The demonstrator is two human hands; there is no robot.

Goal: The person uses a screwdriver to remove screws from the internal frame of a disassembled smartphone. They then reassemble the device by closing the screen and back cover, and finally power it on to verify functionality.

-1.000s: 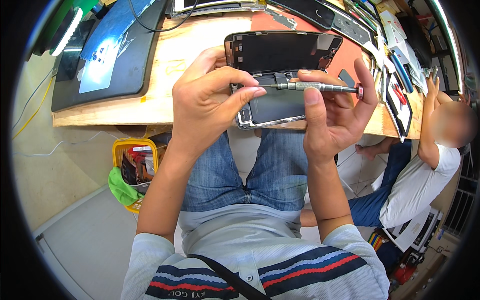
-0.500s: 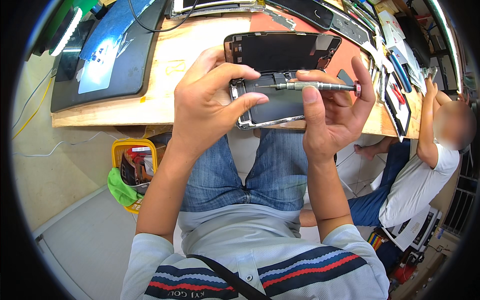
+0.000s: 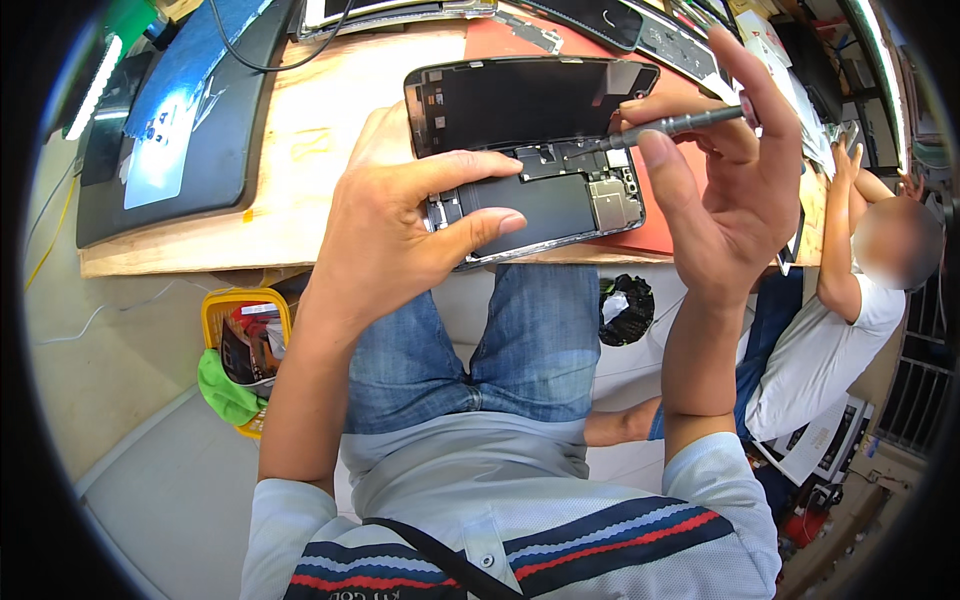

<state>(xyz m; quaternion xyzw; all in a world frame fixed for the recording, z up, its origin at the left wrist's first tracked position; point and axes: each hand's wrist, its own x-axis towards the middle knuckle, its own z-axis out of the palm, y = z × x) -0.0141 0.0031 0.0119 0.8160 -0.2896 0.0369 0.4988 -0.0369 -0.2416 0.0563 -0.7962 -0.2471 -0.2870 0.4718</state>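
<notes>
An opened phone lies across the near edge of the bench, its inner side showing a dark battery and metal-covered parts in the phone body (image 3: 545,210). The detached-looking screen (image 3: 525,108) stands tilted up along the far side of the body. My left hand (image 3: 400,195) grips the phone's left end, thumb and forefinger over the battery. Between the thumb and fingers of my right hand (image 3: 725,185) is a slim grey precision screwdriver (image 3: 690,122) with a red end cap. Its thin tip points left at the connectors near the upper middle of the body.
A red mat (image 3: 655,232) lies under the phone. To the left are a black laptop-like slab (image 3: 225,170) and a blue cloth (image 3: 205,60). A yellow basket (image 3: 208,318) stands below the bench. Another person in a white shirt (image 3: 825,350) sits at the right.
My right hand has moved right and up, drawing the screwdriver off the battery to the connectors near the screen. The phone shifted slightly left in view.
</notes>
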